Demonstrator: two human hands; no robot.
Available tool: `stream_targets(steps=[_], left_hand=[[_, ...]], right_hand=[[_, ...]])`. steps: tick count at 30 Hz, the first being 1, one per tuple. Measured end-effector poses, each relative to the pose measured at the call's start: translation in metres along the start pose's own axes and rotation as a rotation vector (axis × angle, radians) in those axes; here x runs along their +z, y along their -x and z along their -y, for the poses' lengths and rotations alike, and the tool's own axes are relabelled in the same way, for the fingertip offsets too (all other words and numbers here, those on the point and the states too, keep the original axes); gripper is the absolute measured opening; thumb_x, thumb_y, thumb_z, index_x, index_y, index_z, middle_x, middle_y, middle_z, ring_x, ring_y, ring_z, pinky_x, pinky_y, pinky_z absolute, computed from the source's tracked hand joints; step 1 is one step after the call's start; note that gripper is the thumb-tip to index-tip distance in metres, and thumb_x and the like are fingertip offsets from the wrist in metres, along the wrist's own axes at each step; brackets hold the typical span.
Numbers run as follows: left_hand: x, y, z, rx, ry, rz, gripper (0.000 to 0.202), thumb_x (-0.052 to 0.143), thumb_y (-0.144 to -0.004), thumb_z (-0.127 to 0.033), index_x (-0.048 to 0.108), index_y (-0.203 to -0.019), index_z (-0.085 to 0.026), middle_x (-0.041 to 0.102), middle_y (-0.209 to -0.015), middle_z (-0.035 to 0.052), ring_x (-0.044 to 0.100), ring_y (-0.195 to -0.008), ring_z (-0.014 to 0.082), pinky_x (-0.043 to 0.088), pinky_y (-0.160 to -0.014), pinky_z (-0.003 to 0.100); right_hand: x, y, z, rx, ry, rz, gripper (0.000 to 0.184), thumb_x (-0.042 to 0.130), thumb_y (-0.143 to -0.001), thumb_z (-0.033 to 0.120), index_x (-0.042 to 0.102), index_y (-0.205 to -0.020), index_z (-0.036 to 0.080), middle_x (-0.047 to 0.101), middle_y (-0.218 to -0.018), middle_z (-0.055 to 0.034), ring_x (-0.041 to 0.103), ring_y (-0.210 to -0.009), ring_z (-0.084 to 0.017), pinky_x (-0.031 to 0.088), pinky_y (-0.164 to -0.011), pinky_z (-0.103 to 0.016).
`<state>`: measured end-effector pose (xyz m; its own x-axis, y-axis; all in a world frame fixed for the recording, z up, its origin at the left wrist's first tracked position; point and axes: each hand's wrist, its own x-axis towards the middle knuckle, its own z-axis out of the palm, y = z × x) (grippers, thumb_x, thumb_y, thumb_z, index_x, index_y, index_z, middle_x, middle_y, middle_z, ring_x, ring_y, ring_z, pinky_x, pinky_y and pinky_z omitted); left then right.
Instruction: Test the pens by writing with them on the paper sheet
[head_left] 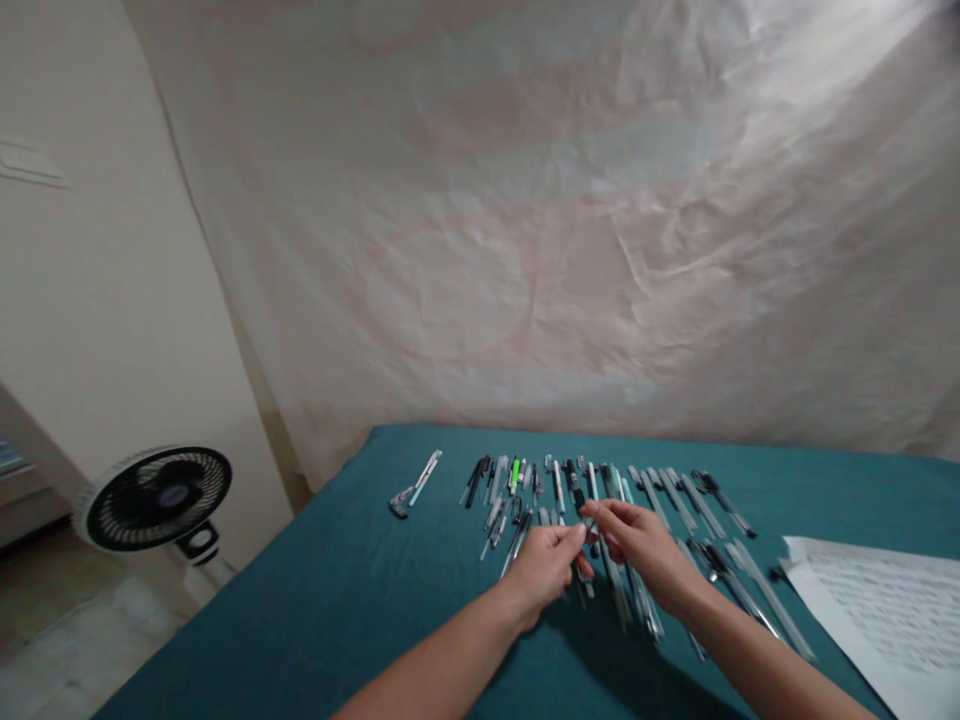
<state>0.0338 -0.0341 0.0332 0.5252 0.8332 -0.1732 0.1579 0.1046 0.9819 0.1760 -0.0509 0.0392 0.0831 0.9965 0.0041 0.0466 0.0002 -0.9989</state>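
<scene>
Several pens (679, 495) lie in rows on a teal cloth-covered table (360, 590). My left hand (544, 568) and my right hand (645, 545) meet above the middle of the rows, fingers pinched together. Between the fingertips of both hands sits a small dark pen (583, 522), held from either end. One pen (416, 485) lies apart at the left of the rows.
White printed sheets of paper (885, 610) lie at the table's right edge. A black and white floor fan (157, 500) stands on the floor to the left. A creased pale sheet (562, 220) hangs behind the table.
</scene>
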Motion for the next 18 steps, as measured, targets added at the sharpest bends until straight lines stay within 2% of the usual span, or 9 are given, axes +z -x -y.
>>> stream_targets(steps=[3, 8, 12, 15, 17, 18], left_hand=[[-0.002, 0.001, -0.005, 0.034, 0.001, 0.019, 0.041, 0.051, -0.071, -0.051, 0.059, -0.083, -0.012, 0.056, -0.058, -0.0016, 0.029, -0.037, 0.0032, 0.019, -0.040, 0.019], [-0.002, -0.003, -0.002, 0.120, 0.069, -0.192, 0.034, 0.062, -0.065, -0.039, 0.057, -0.085, -0.012, 0.060, -0.073, 0.0029, 0.048, -0.057, 0.0087, 0.034, -0.054, 0.019], [-0.006, -0.004, -0.001, 0.183, 0.027, -0.142, 0.029, 0.060, -0.068, -0.037, 0.059, -0.080, -0.011, 0.060, -0.076, 0.0035, 0.052, -0.067, 0.0117, 0.038, -0.063, 0.022], [-0.023, -0.002, -0.011, 0.193, -0.188, -0.103, 0.028, 0.055, -0.071, -0.036, 0.059, -0.084, -0.011, 0.062, -0.079, 0.0045, 0.055, -0.072, 0.0132, 0.040, -0.065, 0.022], [-0.046, -0.002, -0.020, 0.152, -0.496, -0.157, 0.027, 0.054, -0.071, -0.036, 0.059, -0.085, -0.013, 0.063, -0.079, 0.0029, 0.056, -0.071, 0.0129, 0.040, -0.063, 0.021], [-0.059, -0.003, -0.024, 0.129, -0.564, -0.188, 0.026, 0.055, -0.070, -0.035, 0.060, -0.082, -0.013, 0.063, -0.076, 0.0025, 0.056, -0.069, 0.0130, 0.039, -0.062, 0.021]], right_hand=[[-0.001, -0.002, -0.002, -0.005, -0.030, -0.061, 0.040, 0.051, -0.070, 0.054, 0.057, -0.077, 0.014, 0.037, -0.048, 0.0065, 0.031, -0.040, -0.007, 0.027, -0.041, -0.020], [0.003, 0.000, -0.005, -0.015, -0.016, -0.016, 0.039, 0.050, -0.072, 0.052, 0.060, -0.078, 0.015, 0.037, -0.049, 0.0057, 0.032, -0.042, -0.007, 0.027, -0.041, -0.020], [0.008, 0.005, -0.002, -0.031, 0.064, 0.068, 0.041, 0.050, -0.072, 0.052, 0.062, -0.082, 0.015, 0.041, -0.049, 0.0046, 0.034, -0.042, -0.008, 0.028, -0.042, -0.020], [0.009, 0.006, -0.001, -0.011, 0.057, 0.044, 0.042, 0.050, -0.071, 0.054, 0.061, -0.088, 0.016, 0.043, -0.050, 0.0046, 0.035, -0.042, -0.008, 0.027, -0.041, -0.020], [0.009, 0.006, -0.002, 0.005, 0.037, 0.027, 0.043, 0.048, -0.071, 0.055, 0.059, -0.089, 0.018, 0.046, -0.054, 0.0039, 0.036, -0.042, -0.008, 0.027, -0.041, -0.020], [0.008, 0.005, -0.003, 0.007, 0.035, 0.028, 0.042, 0.048, -0.072, 0.055, 0.059, -0.087, 0.018, 0.047, -0.056, 0.0036, 0.037, -0.042, -0.008, 0.028, -0.040, -0.020]])
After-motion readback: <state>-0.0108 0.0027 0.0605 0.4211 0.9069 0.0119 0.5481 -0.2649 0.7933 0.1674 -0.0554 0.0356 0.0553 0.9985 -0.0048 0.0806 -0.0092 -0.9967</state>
